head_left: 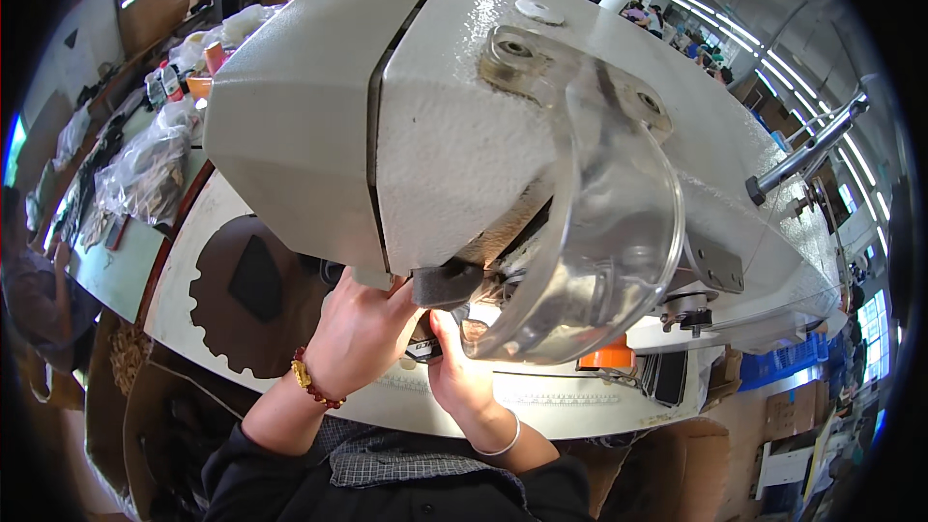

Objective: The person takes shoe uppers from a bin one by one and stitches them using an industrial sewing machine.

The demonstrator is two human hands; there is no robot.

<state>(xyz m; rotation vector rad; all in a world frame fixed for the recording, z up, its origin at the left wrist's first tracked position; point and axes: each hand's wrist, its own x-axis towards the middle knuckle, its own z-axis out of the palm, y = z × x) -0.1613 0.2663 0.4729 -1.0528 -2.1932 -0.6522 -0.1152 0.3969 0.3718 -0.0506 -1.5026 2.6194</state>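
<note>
The big grey-white head of a sewing machine (290, 106) fills the middle of the view and hides the fingertips of both hands. Beneath it, my left hand (362, 329) bends its fingers around the left side of a small black piece with white lettering (422, 341). My right hand (458, 375) grips the same piece from the right, its thumb pointing up along the edge. A dark pad (447, 283) hangs just above the fingers. The curved clear shield (628, 232) covers the lit needle area, so the needle itself cannot be made out.
On the left of the white machine table (222, 208) lies a brown notched disc (217, 300) with a black patch (256, 278) on it. An orange object (609, 356) sits under the arm at right. Plastic bags (150, 169) cover a neighbouring table; a blue crate (783, 362) stands to the right.
</note>
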